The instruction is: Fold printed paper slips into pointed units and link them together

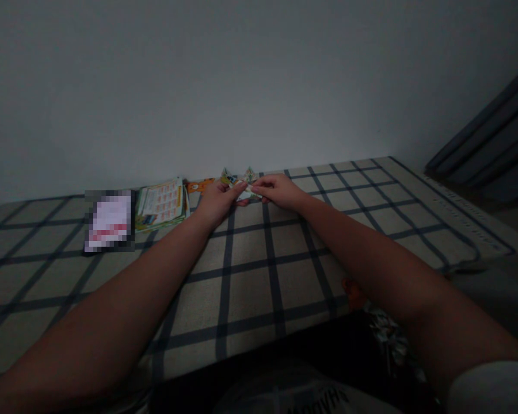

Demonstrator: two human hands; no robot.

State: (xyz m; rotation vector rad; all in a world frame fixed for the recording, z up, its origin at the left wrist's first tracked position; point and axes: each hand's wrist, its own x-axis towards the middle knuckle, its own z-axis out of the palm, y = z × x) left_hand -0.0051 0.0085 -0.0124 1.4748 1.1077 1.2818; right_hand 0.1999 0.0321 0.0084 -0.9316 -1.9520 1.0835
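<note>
Both my arms reach forward over a checked cloth surface [250,270]. My left hand [216,202] and my right hand [278,191] meet near the far edge, fingers pinched on a small folded piece of printed paper [245,191]. Just behind the hands stand one or two small folded paper shapes [238,175] with pointed tips. The light is dim and the paper's detail is hard to make out.
A stack of printed sheets [161,204] lies left of my left hand, an orange sheet [200,185] beside it. A blurred-out rectangular item [109,221] lies further left. A pale wall [242,86] rises behind. Dark slanted boards [492,144] stand at the right.
</note>
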